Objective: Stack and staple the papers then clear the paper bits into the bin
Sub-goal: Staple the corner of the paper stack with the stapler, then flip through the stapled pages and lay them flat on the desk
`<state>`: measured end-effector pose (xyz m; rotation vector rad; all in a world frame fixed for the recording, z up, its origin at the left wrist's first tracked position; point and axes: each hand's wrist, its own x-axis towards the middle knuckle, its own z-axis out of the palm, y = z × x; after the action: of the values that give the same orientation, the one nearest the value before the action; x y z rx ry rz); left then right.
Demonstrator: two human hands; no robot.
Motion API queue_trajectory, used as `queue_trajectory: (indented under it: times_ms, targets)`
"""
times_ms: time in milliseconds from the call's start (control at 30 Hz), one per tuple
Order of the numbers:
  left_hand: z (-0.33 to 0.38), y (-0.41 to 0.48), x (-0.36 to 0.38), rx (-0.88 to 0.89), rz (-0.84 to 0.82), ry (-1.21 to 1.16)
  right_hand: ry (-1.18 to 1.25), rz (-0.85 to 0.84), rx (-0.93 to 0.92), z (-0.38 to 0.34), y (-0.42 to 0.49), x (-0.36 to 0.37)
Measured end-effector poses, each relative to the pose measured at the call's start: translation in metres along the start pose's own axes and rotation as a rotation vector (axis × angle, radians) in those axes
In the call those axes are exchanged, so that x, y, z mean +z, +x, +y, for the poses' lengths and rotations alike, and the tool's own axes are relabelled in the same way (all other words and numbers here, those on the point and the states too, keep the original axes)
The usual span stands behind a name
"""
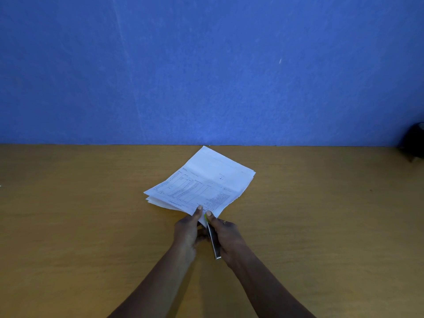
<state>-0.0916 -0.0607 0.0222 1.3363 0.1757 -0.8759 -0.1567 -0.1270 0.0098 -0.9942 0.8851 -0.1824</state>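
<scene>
Stapling step in hand. The stack of white printed papers (202,180) lies on the brown wooden bench (80,214), just ahead of both hands, turned so one corner points back at the person. Sheets are gathered but not squared: edges fan out on the left side of the stack and at its far right corner.

Left hand (187,232): thumb on top of the near corner, fingers curled beneath, pinching the papers there. Right hand (227,237): wrapped round a slim silver metal stapler with a green tip (213,242), thumb laid along its top. The stapler's nose sits at the same corner, touching or just under the sheet edge. Whether its mouth is over all the sheets cannot be told.

Judgement: stacking is mostly done and no staple is visible yet. The next move calls for every sheet's corner to sit inside the stapler's mouth, the left hand steadying the stack, then one firm squeeze from the right hand. Risk: the fanned lower sheets may miss the staple.

Around: a plain blue wall (206,65) rises beyond the papers. A dark rounded object (413,138) sits well off to the right of the right hand, at the frame edge; it may be the bin, but this is uncertain. No paper bits can be made out with certainty. Nothing stands between the hands and the stack.
</scene>
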Motion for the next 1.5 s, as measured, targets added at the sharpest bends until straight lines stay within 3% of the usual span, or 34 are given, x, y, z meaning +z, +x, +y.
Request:
queue_trajectory:
  times_ms: [333,700,967,1233,1500]
  targets:
    - [0.003,0.001,-0.003,0.01,0.048,-0.047,0.01,-0.12,0.037,-0.005,-0.012,-0.008]
    - [0.007,-0.001,-0.008,-0.021,0.038,-0.08,0.037,0.027,0.077,-0.009,-0.008,-0.024]
    - [0.011,0.0,-0.017,-0.02,0.084,-0.096,-0.198,0.227,0.034,-0.032,0.012,-0.045]
    - [0.015,-0.001,-0.021,-0.026,0.127,-0.082,-0.73,0.492,-0.214,-0.059,0.04,-0.078]
    - [0.017,0.001,-0.023,-0.03,0.14,-0.065,-1.116,0.599,-0.219,-0.057,0.051,-0.101]
